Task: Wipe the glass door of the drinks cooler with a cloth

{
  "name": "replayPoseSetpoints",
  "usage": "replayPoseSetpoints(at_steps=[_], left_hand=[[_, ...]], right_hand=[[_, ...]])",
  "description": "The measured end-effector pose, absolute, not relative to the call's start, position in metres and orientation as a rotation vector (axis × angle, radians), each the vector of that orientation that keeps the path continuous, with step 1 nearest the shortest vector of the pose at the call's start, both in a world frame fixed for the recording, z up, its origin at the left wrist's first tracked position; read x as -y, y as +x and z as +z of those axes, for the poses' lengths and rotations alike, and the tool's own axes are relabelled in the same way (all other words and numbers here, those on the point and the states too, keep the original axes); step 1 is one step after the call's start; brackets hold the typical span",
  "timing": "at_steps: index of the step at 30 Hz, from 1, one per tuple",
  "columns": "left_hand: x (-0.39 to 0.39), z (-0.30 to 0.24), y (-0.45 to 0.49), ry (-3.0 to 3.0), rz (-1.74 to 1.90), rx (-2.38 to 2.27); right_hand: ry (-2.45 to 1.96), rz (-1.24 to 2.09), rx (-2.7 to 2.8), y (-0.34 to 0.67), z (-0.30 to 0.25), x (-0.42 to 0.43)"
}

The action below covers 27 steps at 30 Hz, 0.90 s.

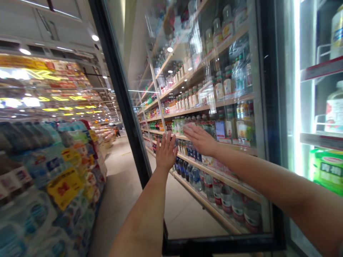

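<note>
A tall glass cooler door in a black frame stands open in front of me. My left hand is open, fingers pointing up and palm toward the glass; it appears to rest on the pane. To its right, my right hand is stretched out nearly flat against the glass, fingers pointing left and slightly blurred at the tips. Whether anything thin lies under its palm cannot be made out. Rows of drink bottles on shelves show in the glass behind both hands.
At the right is the lit cooler interior, with a white bottle and a green package on its shelves. Stacked packs of bottled drinks, blurred, stand on the left beside the aisle floor. A person is far down the aisle.
</note>
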<state>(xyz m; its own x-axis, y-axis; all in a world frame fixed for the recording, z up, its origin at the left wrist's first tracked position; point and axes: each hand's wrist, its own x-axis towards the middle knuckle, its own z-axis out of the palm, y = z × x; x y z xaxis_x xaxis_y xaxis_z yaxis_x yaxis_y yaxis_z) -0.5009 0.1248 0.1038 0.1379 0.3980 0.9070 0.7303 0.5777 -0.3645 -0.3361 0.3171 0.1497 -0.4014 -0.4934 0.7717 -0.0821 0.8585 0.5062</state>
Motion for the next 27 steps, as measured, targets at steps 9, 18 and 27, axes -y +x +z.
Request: replayPoseSetpoints(at_steps=[9, 18, 27], left_hand=[[-0.124, 0.104, -0.498, -1.016, -0.329, 1.544], [-0.124, 0.104, -0.499, -1.022, -0.335, 1.536], [-0.124, 0.103, -0.498, -1.008, -0.328, 1.524]], right_hand=[[0.272, -0.369, 1.864, -0.331, 0.144, -0.324], [0.369, -0.431, 1.966, -0.335, 0.160, -0.320], [0.532, -0.512, 2.060, -0.339, 0.146, -0.313]])
